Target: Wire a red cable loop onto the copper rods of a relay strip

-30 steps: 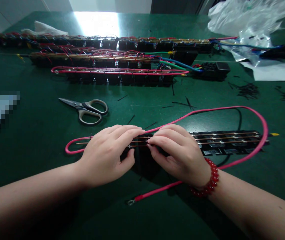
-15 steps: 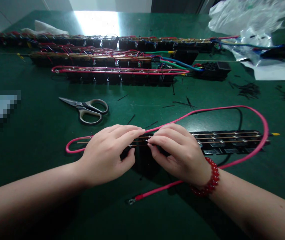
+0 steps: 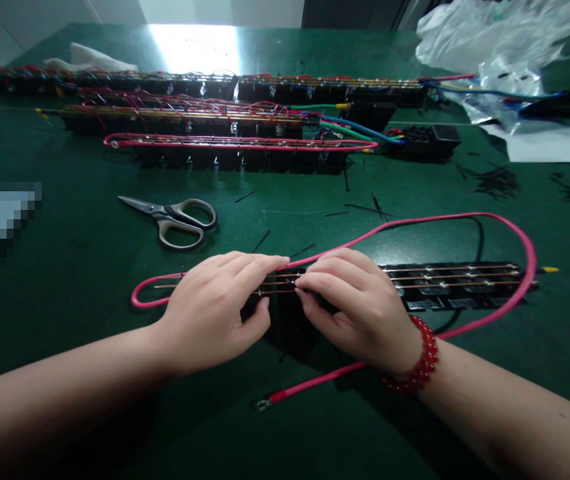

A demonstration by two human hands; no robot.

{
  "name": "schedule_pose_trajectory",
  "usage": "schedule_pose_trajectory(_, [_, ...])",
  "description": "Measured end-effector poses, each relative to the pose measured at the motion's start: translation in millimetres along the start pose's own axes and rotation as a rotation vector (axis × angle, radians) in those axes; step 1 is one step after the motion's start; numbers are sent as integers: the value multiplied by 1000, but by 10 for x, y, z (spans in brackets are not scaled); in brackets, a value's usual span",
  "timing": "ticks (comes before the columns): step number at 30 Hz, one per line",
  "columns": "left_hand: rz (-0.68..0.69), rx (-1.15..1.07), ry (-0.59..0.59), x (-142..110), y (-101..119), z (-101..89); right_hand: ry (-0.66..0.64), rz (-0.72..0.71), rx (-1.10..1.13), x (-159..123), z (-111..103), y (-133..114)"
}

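Note:
A black module strip with thin copper rods lies crosswise before me, its left half largely covered by my hands. My left hand is closed round that part, thumb at the near side and fingers over the far side. With thumb and forefinger my right hand pinches at the rods; whatever is between the fingertips is too small to make out. A thick pink-red cable runs along the strip's far side, loops at both ends and passes under my right wrist. Its near end carries a metal lug.
Scissors lie beyond my left hand. Scattered black ties and a pile of them are on the green table. Farther back sit several wired strips, a black box and clear plastic bags.

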State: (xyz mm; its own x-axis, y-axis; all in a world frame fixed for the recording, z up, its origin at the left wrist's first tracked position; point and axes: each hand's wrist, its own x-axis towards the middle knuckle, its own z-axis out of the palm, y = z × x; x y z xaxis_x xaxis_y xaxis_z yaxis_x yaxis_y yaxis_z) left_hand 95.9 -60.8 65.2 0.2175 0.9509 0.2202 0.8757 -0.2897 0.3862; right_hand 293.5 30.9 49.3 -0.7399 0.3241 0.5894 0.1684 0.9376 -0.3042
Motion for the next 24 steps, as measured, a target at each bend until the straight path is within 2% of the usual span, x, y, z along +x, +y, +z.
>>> schedule_pose_trajectory(24, [3,29,34,-3,-2,24,22,13,26,4,-1,-2])
